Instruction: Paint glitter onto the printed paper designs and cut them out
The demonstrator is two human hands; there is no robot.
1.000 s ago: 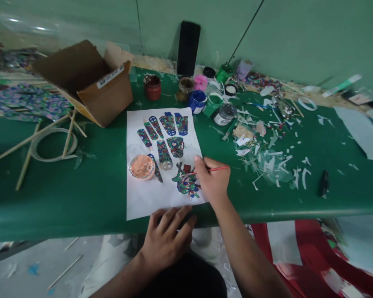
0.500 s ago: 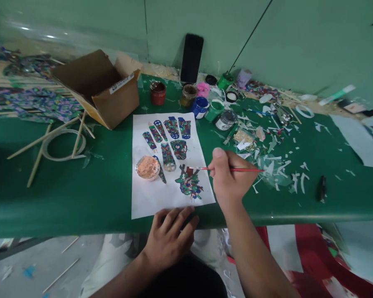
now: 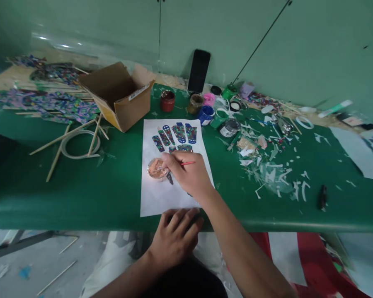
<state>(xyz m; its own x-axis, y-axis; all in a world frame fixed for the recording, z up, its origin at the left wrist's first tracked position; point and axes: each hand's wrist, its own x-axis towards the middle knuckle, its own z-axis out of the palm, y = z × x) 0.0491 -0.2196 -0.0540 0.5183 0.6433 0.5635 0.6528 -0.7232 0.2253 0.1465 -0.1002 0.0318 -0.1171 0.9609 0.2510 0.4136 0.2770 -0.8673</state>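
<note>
My right hand (image 3: 192,171) grips a thin red paintbrush (image 3: 188,163) in a pinch. The brush's front end is over the small open pot of peach-coloured paint (image 3: 156,167); my fingers partly hide its tip. That pot stands on a white sheet of paper (image 3: 161,200), beside several painted cut-out pieces (image 3: 179,133) in blue, green and red. Beneath my right hand, the figure-like cut-out is almost wholly covered. My left hand (image 3: 175,236) lies palm down at the table's front edge, against the paper's lower edge, fingers loosely bent and apart, holding nothing.
Behind the paper stand open paint jars: red (image 3: 167,101), brown (image 3: 195,103) and blue (image 3: 206,115). A phone (image 3: 199,70) leans on the wall. Left are a cardboard box (image 3: 132,109), sticks and a coiled strip (image 3: 81,155). Plastic scraps (image 3: 273,174) litter the right.
My right hand has moved left with the paintbrush, from above the figure-like cut-out to the peach paint pot. My left hand stays at the table edge. The view has shifted slightly.
</note>
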